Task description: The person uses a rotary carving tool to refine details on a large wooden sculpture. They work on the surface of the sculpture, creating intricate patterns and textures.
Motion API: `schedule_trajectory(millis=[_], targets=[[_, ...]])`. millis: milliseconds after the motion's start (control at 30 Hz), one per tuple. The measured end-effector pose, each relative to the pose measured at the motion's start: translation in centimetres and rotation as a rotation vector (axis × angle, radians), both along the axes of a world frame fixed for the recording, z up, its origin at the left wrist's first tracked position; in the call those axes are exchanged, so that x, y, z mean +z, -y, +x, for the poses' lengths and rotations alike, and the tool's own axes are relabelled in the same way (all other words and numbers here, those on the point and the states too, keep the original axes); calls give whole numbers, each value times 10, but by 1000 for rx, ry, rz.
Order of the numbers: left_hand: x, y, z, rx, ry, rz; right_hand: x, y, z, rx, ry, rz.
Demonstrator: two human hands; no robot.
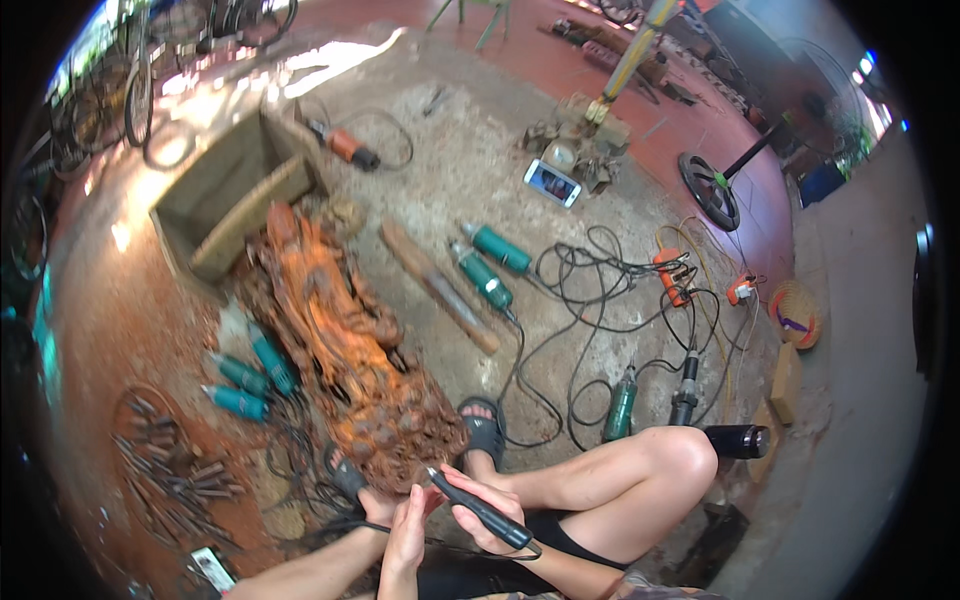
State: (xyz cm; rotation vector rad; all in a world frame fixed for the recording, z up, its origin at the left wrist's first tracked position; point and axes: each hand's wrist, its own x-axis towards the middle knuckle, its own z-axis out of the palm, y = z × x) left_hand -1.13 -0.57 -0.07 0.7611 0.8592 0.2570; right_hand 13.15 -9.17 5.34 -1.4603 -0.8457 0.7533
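My right hand [478, 500] grips a slim black pen-shaped rotary tool [490, 518], its metal tip pointing up and left. A cord trails from the tool's rear end. My left hand [406, 528] is raised beside the tool tip, fingers stretched upward and together; whether it touches the tip I cannot tell. Just beyond both hands lies a long carved wooden sculpture [345, 335], orange-brown, with a gnarled lower end between my sandalled feet. Its far end leans on a wooden box [215, 190].
Green power tools [482, 275] lie right of the sculpture, more [245, 375] at its left. Tangled black cords run to an orange power strip [672, 275]. Several carving bits fill a round tray [165, 450]. A wooden stick [435, 285], phone [552, 184] and orange grinder [350, 148] lie farther off.
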Motion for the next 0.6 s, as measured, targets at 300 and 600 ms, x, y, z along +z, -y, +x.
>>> schedule_trajectory(millis=[300,600], targets=[[-45,-10,9,182,-142,34,14,10,-7,-68,-69,335],[56,45,24,119,-124,618,6,28,-22,-78,-173,337]])
